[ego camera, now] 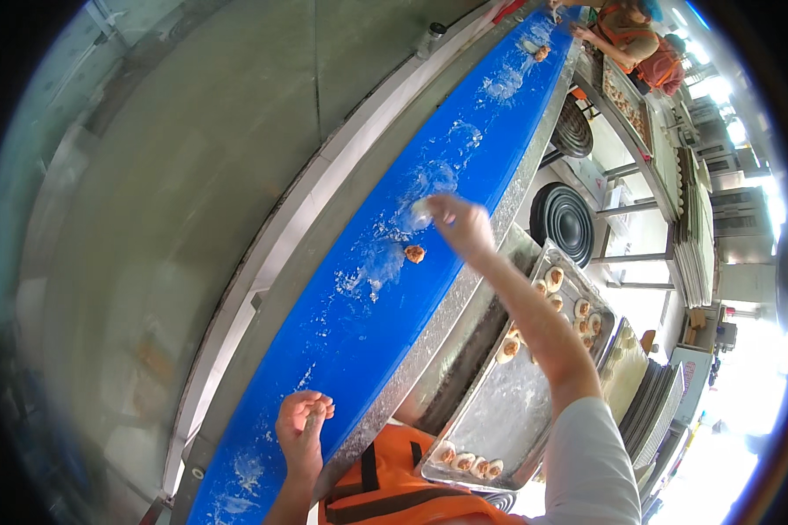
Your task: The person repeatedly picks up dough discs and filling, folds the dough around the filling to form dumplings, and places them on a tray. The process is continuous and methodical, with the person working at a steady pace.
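Observation:
My right hand [463, 226], blurred, reaches over the blue conveyor belt [361, 354] with its fingertips on a flat white piece of dough [421, 213]. Just below it on the belt lies a lump of brownish-orange filling [414, 254]. My left hand [302, 430] hovers above the near part of the belt, half curled, with nothing visible in it. To the right, under my right forearm, a metal tray [499, 407] holds several dough pieces topped with filling [509, 350], grouped at its far end and along its near edge.
Flour is scattered on the belt. Farther up it lie another dough piece and filling [541, 54], near co-workers [630, 39] in orange aprons. Black round stools [563, 223], stacked trays [650, 407] and a metal rack [637, 207] stand to the right. A jar [430, 41] sits on the far ledge.

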`<act>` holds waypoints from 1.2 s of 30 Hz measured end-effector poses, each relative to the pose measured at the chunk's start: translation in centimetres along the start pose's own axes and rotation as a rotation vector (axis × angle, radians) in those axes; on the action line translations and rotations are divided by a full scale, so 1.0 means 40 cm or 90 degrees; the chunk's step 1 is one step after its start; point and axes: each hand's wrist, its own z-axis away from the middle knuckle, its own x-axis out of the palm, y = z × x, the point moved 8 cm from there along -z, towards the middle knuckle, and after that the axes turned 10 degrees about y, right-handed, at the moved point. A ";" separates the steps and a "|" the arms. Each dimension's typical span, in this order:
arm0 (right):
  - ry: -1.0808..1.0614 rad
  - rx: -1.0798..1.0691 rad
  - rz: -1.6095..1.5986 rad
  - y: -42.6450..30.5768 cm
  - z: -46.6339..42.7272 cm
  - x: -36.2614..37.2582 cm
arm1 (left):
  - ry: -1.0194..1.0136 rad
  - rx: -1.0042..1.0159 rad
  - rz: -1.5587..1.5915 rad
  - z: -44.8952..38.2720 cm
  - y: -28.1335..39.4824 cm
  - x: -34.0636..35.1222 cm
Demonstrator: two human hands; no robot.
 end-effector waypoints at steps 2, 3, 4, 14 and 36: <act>-0.032 -0.121 -0.028 -0.053 0.096 0.016 | -0.024 0.005 0.007 0.013 0.026 0.040; -0.008 -0.192 -0.038 -0.079 0.128 0.014 | -0.034 0.008 0.012 0.018 0.033 0.059; -0.026 -0.169 -0.055 -0.087 0.141 0.015 | -0.035 0.009 0.005 0.020 0.036 0.071; -0.128 0.058 -0.186 -0.125 0.192 -0.014 | 0.003 0.087 -0.134 0.003 0.064 0.187; 0.281 0.128 -0.198 0.168 0.836 -0.695 | -0.415 -0.148 -0.072 0.458 -0.286 0.774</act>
